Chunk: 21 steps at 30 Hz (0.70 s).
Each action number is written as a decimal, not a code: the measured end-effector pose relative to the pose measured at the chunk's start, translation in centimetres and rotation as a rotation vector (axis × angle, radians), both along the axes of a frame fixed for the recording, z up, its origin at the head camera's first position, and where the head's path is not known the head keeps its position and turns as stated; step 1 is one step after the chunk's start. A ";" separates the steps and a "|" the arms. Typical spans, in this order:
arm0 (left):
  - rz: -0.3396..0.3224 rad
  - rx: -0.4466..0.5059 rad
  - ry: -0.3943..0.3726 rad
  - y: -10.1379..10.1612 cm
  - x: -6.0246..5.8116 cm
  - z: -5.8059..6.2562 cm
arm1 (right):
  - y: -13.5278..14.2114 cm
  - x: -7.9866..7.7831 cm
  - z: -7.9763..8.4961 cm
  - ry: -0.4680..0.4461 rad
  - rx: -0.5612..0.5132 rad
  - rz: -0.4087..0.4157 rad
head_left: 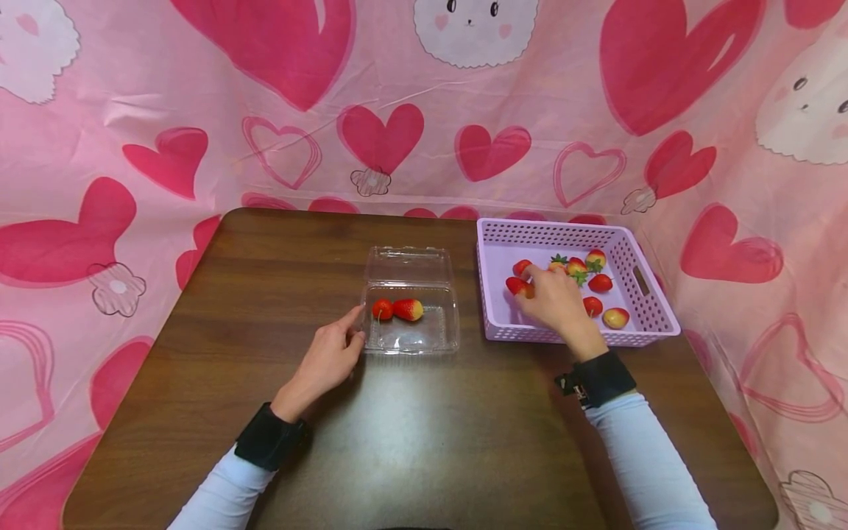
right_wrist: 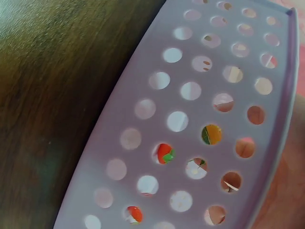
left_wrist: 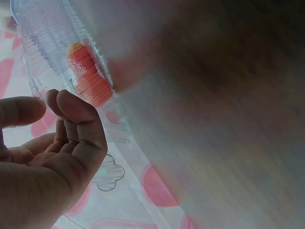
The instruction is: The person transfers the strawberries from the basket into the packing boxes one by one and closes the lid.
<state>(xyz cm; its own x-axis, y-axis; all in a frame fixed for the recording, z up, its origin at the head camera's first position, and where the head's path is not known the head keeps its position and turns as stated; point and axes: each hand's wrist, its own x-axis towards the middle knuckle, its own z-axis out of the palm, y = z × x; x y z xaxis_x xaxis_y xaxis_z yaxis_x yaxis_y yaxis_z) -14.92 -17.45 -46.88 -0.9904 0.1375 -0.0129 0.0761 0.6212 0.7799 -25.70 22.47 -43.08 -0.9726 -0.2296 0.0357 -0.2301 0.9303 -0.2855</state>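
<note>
My left hand point(head_left: 327, 357) touches the left side of an open clear plastic clamshell box point(head_left: 437, 335), index finger stretched along its edge and thumb lower down. Inside the box lie two strawberries, a red one point(head_left: 382, 309) and a red-and-yellow one point(head_left: 408, 310). In the left wrist view, the fingertips meet the box wall. My right hand point(head_left: 556, 298) reaches into a lilac perforated basket point(head_left: 493, 258) and pinches a red strawberry point(head_left: 518, 285) at its left side. The basket wall point(right_wrist: 157, 109) hides most of that hand in the right wrist view.
More strawberries lie in the basket, among them a red one point(head_left: 600, 283) and a yellowish one point(head_left: 616, 318). Box and basket stand apart on a brown wooden table point(head_left: 424, 434). A pink heart-patterned cloth point(head_left: 424, 88) hangs behind and at both sides.
</note>
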 end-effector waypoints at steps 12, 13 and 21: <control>0.001 -0.012 0.015 0.0 -0.1 -0.2 | -0.7 0.4 0.8 0.060 0.019 0.026; 0.001 -0.012 0.016 -0.1 -0.1 -0.3 | -0.7 0.4 0.8 0.066 0.019 0.028; -0.001 0.015 0.004 0.0 0.0 -0.2 | -1.3 0.7 1.4 0.123 0.007 0.042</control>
<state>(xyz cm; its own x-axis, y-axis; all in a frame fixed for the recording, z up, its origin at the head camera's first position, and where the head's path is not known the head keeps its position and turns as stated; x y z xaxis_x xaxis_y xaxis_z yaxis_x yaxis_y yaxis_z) -14.93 -17.47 -47.08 -0.9904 0.1382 -0.0066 0.0798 0.6093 0.7889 -24.98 21.18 -41.66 -0.9504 -0.2712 0.1521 -0.3022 0.9209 -0.2463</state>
